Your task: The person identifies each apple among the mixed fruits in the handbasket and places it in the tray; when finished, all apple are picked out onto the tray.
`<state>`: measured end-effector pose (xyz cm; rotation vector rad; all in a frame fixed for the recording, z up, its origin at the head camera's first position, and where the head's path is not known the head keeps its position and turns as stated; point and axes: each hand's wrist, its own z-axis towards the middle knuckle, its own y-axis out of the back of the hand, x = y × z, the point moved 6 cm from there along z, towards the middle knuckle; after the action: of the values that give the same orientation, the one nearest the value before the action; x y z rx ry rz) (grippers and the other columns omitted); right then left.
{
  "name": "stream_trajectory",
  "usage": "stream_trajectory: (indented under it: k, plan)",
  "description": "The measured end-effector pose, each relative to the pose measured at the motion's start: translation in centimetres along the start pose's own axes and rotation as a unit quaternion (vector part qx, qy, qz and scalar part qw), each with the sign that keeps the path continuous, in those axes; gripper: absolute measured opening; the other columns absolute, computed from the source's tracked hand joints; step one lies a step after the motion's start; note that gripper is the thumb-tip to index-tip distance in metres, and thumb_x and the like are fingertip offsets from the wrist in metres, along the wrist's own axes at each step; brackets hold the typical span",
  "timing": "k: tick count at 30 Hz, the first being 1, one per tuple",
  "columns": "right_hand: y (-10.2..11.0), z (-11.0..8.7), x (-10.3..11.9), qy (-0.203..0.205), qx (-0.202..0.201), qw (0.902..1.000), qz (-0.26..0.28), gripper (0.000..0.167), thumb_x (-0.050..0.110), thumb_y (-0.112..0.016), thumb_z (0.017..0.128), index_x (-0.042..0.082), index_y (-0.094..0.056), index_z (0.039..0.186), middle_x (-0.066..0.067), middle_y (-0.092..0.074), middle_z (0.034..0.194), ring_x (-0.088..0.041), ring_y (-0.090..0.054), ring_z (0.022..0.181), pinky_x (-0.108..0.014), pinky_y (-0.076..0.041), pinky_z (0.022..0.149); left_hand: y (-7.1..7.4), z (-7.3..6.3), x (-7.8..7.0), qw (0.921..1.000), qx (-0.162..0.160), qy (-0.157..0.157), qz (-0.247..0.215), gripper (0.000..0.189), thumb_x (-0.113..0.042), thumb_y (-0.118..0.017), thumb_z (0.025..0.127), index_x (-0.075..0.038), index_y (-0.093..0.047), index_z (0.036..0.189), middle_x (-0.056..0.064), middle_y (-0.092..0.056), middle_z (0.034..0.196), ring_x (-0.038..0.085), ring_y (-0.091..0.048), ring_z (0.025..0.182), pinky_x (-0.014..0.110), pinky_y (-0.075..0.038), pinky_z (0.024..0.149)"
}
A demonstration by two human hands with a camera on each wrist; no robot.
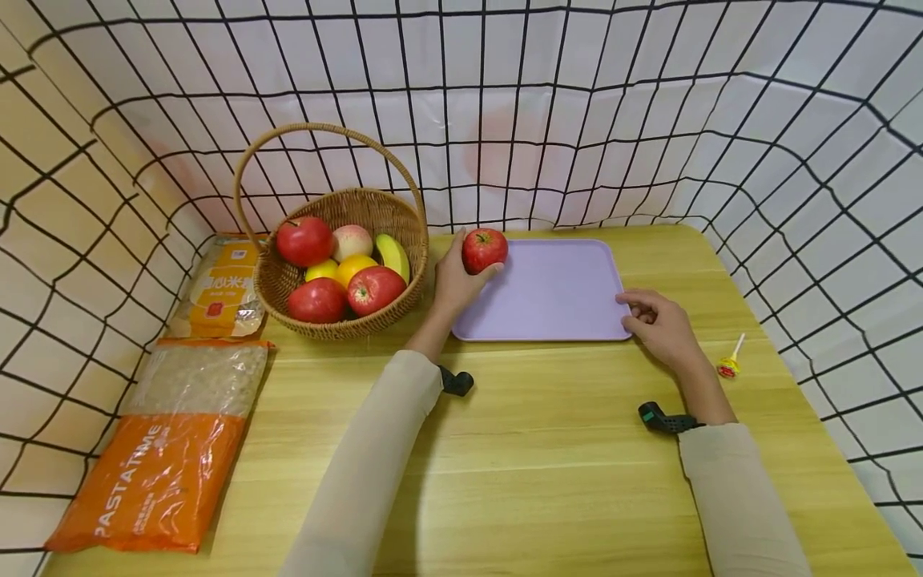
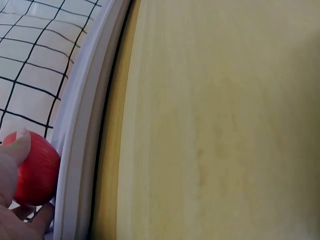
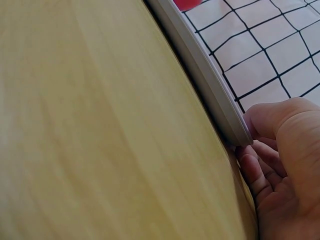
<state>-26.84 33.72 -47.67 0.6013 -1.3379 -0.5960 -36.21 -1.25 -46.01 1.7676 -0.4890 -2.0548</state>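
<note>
My left hand (image 1: 459, 276) grips a red apple (image 1: 485, 250) at the upper left part of a lilac tray (image 1: 555, 296). The left wrist view shows the thumb across the apple (image 2: 37, 170), fingers curled beneath it, close beside the tray's rim (image 2: 75, 150). At the tray's right side, my right hand (image 1: 659, 324) pinches the edge near the front corner. Seen from the right wrist, its thumb lies at the top of the rim (image 3: 220, 105) and the curled fingertips sit below. Left of the left hand stands a wicker basket (image 1: 360, 327) of fruit.
Red fruits, a peach (image 1: 352, 241), yellow fruit and a banana (image 1: 392, 258) fill the basket. An orange PASTATIME bag (image 1: 162, 465) and another food packet (image 1: 219, 292) lie at the left. A lollipop (image 1: 728, 366) rests right of the right hand. Grid-patterned cloth (image 1: 577, 120) surrounds the table.
</note>
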Motion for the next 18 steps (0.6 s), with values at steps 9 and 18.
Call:
stream_trajectory:
  k: [9, 18]
  plan:
    - [-0.2, 0.2, 0.0, 0.003, -0.002, 0.9999, 0.010, 0.035, 0.009, -0.066, 0.098, 0.004, -0.067, 0.132, -0.012, -0.062, 0.102, -0.009, -0.049, 0.081, -0.012, -0.041, 0.068, 0.7, -1.0, 0.3, 0.9996, 0.027, 0.009, -0.004, 0.119, -0.050, -0.089, 0.077, -0.018, -0.017, 0.166, 0.013, -0.033, 0.166, 0.029, -0.034, 0.153, 0.050, -0.033, 0.123]
    - [0.0, 0.0, -0.3, -0.003, 0.003, 1.0000, 0.007, 0.036, 0.011, -0.065, 0.099, 0.004, -0.066, 0.134, -0.014, -0.064, 0.105, -0.009, -0.050, 0.083, -0.011, -0.041, 0.070, 2.7, -4.1, -1.7, 0.9963, 0.058, -0.057, 0.028, 0.117, -0.055, -0.087, 0.076, -0.016, -0.023, 0.165, 0.013, -0.041, 0.161, 0.033, -0.050, 0.139, 0.048, -0.046, 0.112]
